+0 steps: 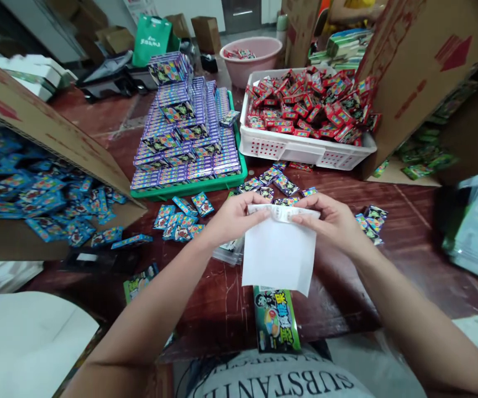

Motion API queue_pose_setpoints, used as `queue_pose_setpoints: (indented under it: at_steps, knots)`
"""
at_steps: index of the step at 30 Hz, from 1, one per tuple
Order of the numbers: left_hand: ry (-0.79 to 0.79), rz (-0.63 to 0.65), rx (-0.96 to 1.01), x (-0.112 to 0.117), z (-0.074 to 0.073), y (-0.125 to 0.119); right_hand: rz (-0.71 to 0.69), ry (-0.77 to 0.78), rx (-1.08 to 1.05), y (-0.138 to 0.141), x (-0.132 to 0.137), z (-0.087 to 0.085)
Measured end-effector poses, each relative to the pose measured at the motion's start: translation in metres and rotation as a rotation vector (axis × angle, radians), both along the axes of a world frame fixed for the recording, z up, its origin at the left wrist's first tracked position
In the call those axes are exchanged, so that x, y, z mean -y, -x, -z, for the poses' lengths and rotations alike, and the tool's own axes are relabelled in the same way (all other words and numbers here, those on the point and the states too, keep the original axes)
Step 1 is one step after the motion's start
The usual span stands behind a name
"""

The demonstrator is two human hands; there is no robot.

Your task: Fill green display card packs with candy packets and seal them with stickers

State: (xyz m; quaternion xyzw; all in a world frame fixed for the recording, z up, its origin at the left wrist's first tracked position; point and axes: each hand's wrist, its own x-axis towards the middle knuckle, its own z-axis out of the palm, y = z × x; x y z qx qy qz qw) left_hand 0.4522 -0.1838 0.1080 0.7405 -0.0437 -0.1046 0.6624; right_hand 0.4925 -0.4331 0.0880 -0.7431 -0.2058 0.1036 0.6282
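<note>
Both my hands hold a white paper bag (278, 254) by its top rim above a dark red table (396, 243). My left hand (232, 216) pinches the rim's left side, my right hand (333, 220) the right side. The bag hangs down toward me. Below it lies a green candy packet (276, 320) at the table's near edge. Loose blue small boxes (180, 218) lie just left of my left hand, and a few mixed boxes (278, 185) lie beyond the bag.
A green tray (189, 190) carries stacked purple boxes (187, 127). A white basket (300, 148) is heaped with red boxes. An open carton (35, 124) at left spills blue boxes; another carton (404, 72) stands right. A pink basin (252, 65) sits behind.
</note>
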Motion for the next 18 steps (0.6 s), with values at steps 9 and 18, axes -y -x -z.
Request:
queue_pose_setpoints:
  at_steps: [9, 18]
  knots:
    - [0.070, -0.319, 0.020, 0.002, 0.030, 0.000, 0.108, 0.005, -0.020, -0.013, -0.033, 0.022]
    - [0.167, -0.413, -0.054, -0.010, 0.038, 0.000, 0.083, -0.077, -0.255, -0.020, -0.033, 0.030]
